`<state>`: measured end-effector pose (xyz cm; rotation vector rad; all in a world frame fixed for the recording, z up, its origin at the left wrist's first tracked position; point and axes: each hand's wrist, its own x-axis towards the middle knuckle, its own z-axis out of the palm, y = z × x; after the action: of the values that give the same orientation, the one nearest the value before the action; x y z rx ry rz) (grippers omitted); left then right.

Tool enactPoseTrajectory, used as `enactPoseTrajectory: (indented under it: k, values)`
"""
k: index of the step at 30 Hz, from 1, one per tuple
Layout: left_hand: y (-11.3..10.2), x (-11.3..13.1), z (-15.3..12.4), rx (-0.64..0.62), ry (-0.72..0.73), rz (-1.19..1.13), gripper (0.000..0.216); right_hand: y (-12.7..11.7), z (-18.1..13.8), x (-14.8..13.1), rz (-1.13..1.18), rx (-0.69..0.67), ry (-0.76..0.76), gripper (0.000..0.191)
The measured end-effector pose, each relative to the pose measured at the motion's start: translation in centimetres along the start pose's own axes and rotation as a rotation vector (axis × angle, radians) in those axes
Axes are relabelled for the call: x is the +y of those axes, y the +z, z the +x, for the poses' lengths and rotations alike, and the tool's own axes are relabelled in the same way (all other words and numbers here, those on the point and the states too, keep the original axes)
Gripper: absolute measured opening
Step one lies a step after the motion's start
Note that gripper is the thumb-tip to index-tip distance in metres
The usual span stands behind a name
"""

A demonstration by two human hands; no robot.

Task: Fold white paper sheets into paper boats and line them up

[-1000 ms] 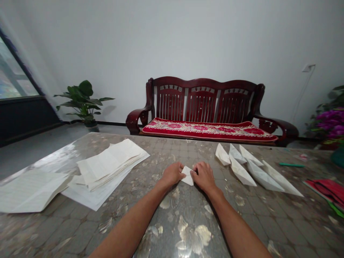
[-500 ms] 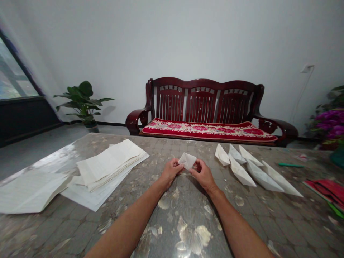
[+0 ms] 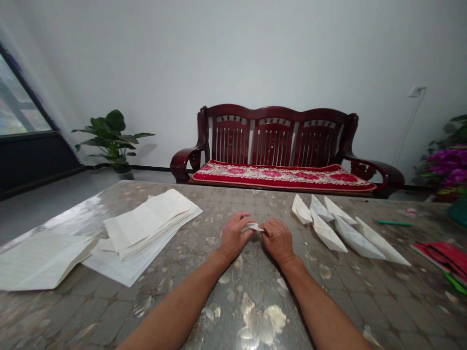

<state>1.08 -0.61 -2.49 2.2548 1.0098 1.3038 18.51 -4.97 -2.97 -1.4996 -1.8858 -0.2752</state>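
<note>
Between my two hands is a small piece of folded white paper (image 3: 253, 226), seen nearly edge-on and mostly covered by fingers. My left hand (image 3: 234, 235) grips its left side, fingers curled over the top. On the other side my right hand (image 3: 278, 237) pinches the right end of the paper. Both hands are just above the middle of the table. To their right stand several folded white paper boats (image 3: 328, 232), grouped close together.
A stack of white paper sheets (image 3: 149, 221) lies on the left of the patterned table (image 3: 251, 311), with a loose folded sheet (image 3: 40, 260) nearer the edge. A green pen (image 3: 394, 223) and a red notebook (image 3: 443, 257) lie at right. Behind stands a wooden bench (image 3: 273, 141).
The folded paper has turned from showing its flat diamond face to nearly edge-on. My hands have rolled over it, the fingers now on top. The boats and sheets are unmoved.
</note>
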Motion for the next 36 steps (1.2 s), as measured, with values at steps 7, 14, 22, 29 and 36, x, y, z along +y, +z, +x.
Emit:
enactPoseTrajectory:
  k: [7, 14, 22, 29, 36]
  values:
    - [-0.4, -0.5, -0.2, -0.349, -0.035, 0.177, 0.012, -0.8, 0.1, -0.4, -0.132, -0.224, 0.042, 0.016]
    - [-0.2, -0.5, -0.2, -0.402, -0.082, 0.253, 0.015, -1.0, -0.1, -0.4, -0.061, -0.265, -0.005, 0.012]
    - [-0.9, -1.4, 0.8, -0.404, -0.175, 0.199, 0.020, -0.7, 0.3, 0.1, -0.078, -0.332, 0.102, 0.026]
    - [-0.8, -1.5, 1.3, -0.342, -0.269, 0.267, 0.022, -0.2, 0.6, 0.2, -0.143, -0.335, 0.196, 0.030]
    - [-0.8, -1.2, 1.6, -0.327, -0.292, 0.306, 0.020, 0.0, 0.7, -0.2, -0.182, -0.324, 0.287, 0.025]
